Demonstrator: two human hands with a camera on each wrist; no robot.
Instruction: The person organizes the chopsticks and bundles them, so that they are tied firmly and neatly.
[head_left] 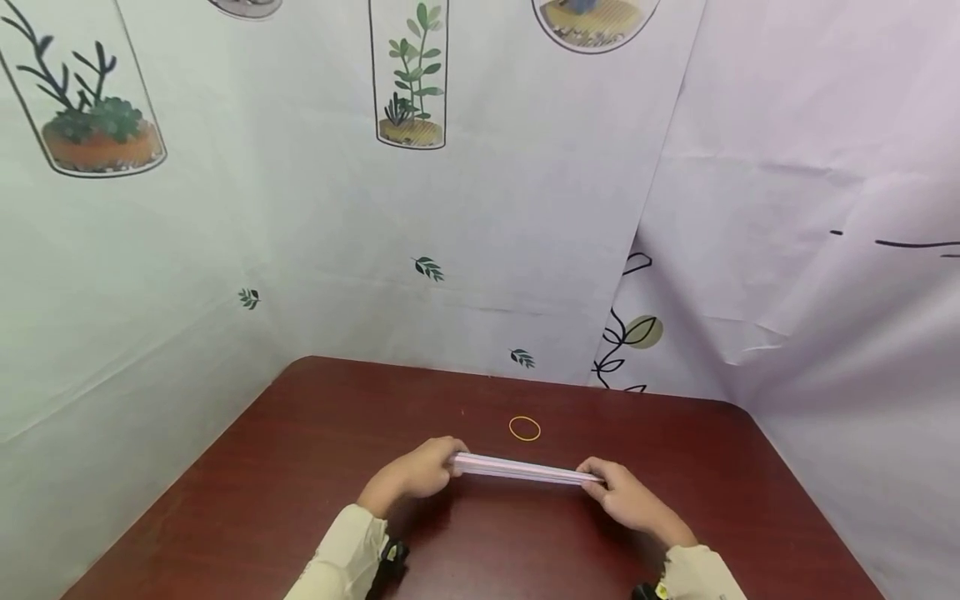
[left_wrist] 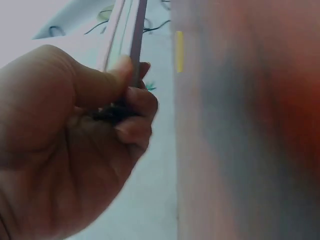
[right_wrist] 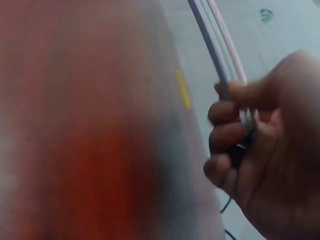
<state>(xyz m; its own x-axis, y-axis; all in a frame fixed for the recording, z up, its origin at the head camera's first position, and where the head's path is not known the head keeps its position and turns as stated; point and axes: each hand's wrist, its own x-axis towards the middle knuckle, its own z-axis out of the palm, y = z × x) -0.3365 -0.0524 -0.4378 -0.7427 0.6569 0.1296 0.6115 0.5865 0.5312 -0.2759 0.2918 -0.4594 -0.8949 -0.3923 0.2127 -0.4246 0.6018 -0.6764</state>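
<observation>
Between my two hands stretches a long, thin bundle of pale strips [head_left: 521,469], pinkish, whitish and lavender, level above the table. Its exact kind cannot be told. My left hand [head_left: 422,469] grips one end, the thumb pressed along it and the fingers curled behind. At the opposite end, my right hand [head_left: 621,497] pinches the bundle between thumb and curled fingers. Up close in the left wrist view the strips [left_wrist: 120,35] lie side by side. The right wrist view shows the strips [right_wrist: 212,42] bending slightly. Both bundle ends are partly hidden in the palms.
A thin yellow ring like a rubber band [head_left: 524,440] lies on the dark red table [head_left: 337,417], beyond the bundle. White printed sheets [head_left: 517,208] hang behind the table and at both sides.
</observation>
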